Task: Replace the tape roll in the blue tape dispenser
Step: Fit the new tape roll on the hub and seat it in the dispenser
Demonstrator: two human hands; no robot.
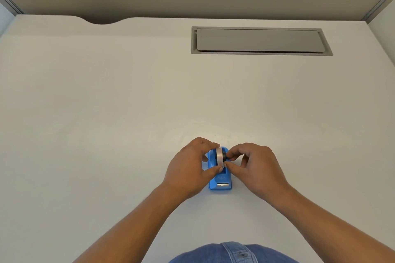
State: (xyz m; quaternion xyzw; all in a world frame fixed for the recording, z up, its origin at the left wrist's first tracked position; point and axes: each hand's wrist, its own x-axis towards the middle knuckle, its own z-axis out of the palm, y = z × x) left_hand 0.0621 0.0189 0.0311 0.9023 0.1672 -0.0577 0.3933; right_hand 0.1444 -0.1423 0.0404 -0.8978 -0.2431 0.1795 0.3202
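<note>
The blue tape dispenser (pixel 220 181) stands on the white desk (pixel 128 113), its metal cutter end toward me. A clear tape roll (pixel 219 157) sits upright over the dispenser's well, with a black core hub (pixel 224 153) showing on its right side. My left hand (pixel 190 166) grips the roll from the left, thumb at its front and fingers over its back. My right hand (pixel 254 166) pinches the black hub with thumb and fingertips. Whether the roll rests fully in the well is hidden by my fingers.
A grey rectangular cable hatch (pixel 260 40) is set into the desk at the back right. The desk's back edge has a curved cut-out (pixel 102 22). Grey partition walls rise behind and at both sides. My denim shirt (pixel 235 254) shows at the bottom.
</note>
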